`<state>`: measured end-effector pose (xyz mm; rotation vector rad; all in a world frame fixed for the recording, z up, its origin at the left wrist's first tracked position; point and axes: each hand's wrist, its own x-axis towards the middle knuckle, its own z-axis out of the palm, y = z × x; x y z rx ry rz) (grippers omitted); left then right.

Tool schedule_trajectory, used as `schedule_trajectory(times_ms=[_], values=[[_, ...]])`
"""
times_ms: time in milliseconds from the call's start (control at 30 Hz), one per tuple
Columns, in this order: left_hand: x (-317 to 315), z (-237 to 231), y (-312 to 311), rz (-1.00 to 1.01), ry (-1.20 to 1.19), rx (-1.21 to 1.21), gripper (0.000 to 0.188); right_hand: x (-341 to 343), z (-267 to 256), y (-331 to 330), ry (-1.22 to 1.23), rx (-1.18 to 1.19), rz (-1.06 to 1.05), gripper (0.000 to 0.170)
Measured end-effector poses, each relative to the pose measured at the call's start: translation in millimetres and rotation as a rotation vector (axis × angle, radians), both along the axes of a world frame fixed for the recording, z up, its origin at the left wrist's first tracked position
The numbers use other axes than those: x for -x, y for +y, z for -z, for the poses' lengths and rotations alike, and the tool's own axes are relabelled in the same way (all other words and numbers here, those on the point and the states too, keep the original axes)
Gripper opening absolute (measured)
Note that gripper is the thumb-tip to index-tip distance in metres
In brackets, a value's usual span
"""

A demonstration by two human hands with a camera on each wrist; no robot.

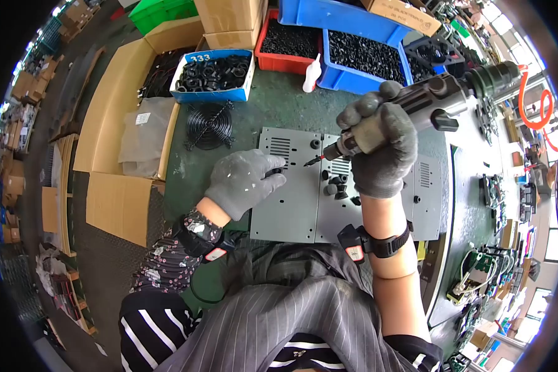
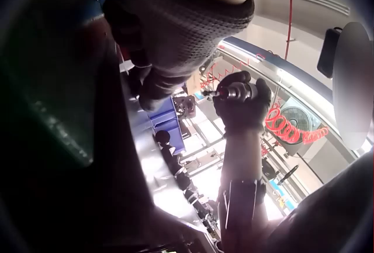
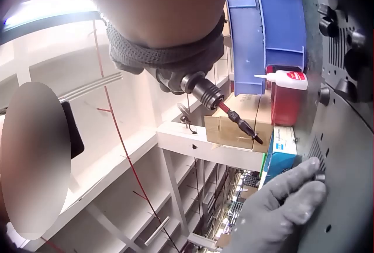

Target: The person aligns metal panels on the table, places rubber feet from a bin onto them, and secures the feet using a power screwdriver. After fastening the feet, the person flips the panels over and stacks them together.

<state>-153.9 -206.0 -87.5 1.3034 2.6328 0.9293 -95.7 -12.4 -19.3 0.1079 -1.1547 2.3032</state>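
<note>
A grey slotted metal panel (image 1: 285,217) lies on the bench in front of me, beside similar panels. My left hand (image 1: 242,183), in a grey glove, is over its left part, thumb and forefinger pinching a small black rubber foot (image 3: 319,177) at the panel surface. My gloved right hand (image 1: 384,149) grips a pneumatic screwdriver (image 1: 437,99) raised above the panels. Its bit (image 3: 248,129) points left and down, apart from the left fingertips in the head view. Loose black rubber feet (image 1: 337,187) are grouped on the middle panel; another foot (image 1: 315,144) stands near the panel's upper edge.
Along the back stand a blue-white box of black parts (image 1: 214,93), a red bin (image 1: 288,62), a blue bin (image 1: 369,84) and a white squeeze bottle (image 1: 312,75). A black fan guard (image 1: 209,126) lies left, beside an open carton (image 1: 115,111). An orange coiled hose (image 1: 542,111) hangs right.
</note>
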Motion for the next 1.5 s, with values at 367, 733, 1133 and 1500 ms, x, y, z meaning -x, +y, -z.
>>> schedule_trajectory(times_ms=[367,733,1133,1500], values=[[34,1,7,-0.196,0.103,0.051,0.026,67,6,-35,-0.191,-0.306,0.095,0.03],[38,1,8,-0.209,0.039,0.129,0.027,93,29,-56,-0.17,-0.522,-0.06,0.027],[32,-9,9,-0.213,0.064,0.095,0.022,58,-2,-45,-0.085,-0.553,0.001,0.033],[-3,-26,14,-0.068,-1.905,-0.712,0.025,-49,-20,-9,0.094,-0.138,0.158,0.042]])
